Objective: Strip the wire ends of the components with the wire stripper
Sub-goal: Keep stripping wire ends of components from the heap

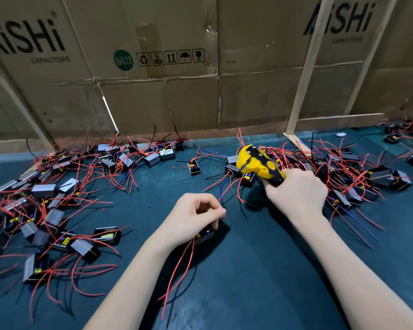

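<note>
- Gripping the wire stripper (258, 164) in my right hand (296, 194), fist closed round its yellow-and-black handles, head raised over the right-hand pile.
- My left hand (196, 216) curls round a small black component (206, 234) on the green table (248, 282), its red wires (179, 265) trailing toward me.

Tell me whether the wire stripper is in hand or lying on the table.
In hand. The right hand grips the wire stripper by its handles, its head raised over the components.
</note>
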